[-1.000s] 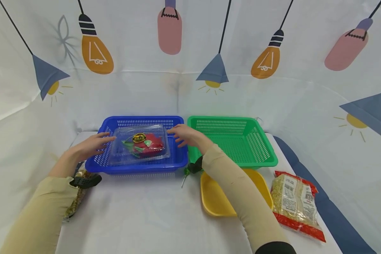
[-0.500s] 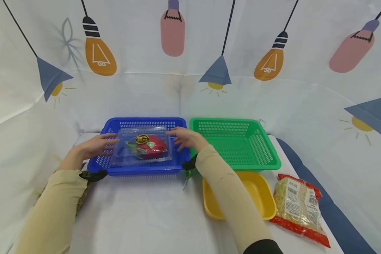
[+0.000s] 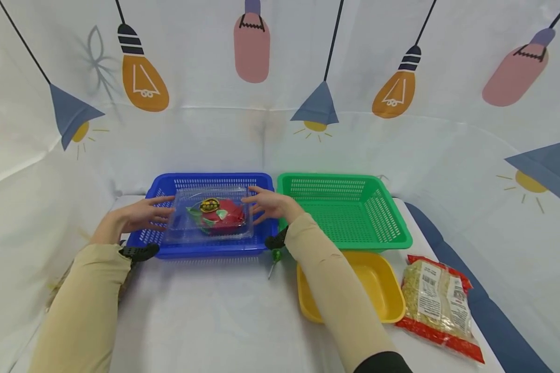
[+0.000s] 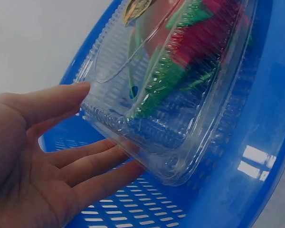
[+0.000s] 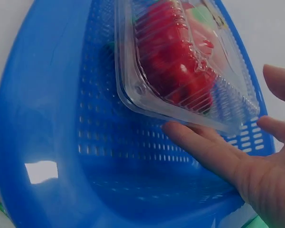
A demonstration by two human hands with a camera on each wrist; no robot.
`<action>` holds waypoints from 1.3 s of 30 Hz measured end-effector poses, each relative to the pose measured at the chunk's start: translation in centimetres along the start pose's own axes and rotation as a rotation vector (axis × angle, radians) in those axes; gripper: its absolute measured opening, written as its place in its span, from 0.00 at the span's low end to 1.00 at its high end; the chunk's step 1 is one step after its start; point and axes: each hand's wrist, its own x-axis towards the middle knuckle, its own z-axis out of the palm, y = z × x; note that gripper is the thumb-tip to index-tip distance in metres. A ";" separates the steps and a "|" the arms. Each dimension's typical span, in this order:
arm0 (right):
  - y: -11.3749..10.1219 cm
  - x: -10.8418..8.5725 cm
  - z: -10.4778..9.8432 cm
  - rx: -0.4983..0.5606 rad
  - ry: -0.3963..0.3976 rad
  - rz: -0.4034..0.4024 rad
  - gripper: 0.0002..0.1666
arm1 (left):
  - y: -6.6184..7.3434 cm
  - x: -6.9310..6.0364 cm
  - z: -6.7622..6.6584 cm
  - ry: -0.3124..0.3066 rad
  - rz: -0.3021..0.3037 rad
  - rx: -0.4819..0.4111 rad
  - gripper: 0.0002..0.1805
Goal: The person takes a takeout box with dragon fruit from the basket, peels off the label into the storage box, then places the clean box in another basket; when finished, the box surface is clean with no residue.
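Note:
A clear plastic clamshell box (image 3: 177, 228) with a black-and-gold sticker and red and green contents sits tilted in the blue basket (image 3: 200, 253). The kind of contents is hard to tell through the plastic. My left hand (image 3: 142, 215) is at the box's left end. In the left wrist view its thumb lies by the upper rim and its nearly straight fingers reach beneath the corner. At the opposite end is my right hand (image 3: 273, 204). Its extended fingers (image 5: 204, 147) meet the lower rim in the right wrist view, while its thumb (image 5: 280, 83) stands apart from the box.
A green basket (image 3: 340, 223) stands right of the blue one. In front is a yellow tray (image 3: 378, 285), partly behind my right sleeve. A red-edged bag of pale grains (image 3: 438, 305) lies at the right. Near the baskets is a small green-handled tool (image 3: 275, 256). My left sleeve mostly hides another bag.
My right hand has moved slightly inward against the box's right end. My left forearm has shifted right and covers more of the bag below it. The box has hardly moved in the basket.

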 end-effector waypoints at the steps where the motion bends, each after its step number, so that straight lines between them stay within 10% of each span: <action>1: 0.0 0.0 0.0 -0.006 -0.006 0.000 0.45 | 0.0 0.0 0.0 -0.002 0.001 0.012 0.41; 20: 0.3 0.0 0.5 -0.091 0.014 -0.013 0.49 | -0.4 -0.4 0.4 0.048 0.023 0.054 0.42; 39: 0.5 -1.7 2.4 -0.123 0.169 -0.061 0.49 | 0.4 -1.9 3.0 0.231 0.086 0.081 0.39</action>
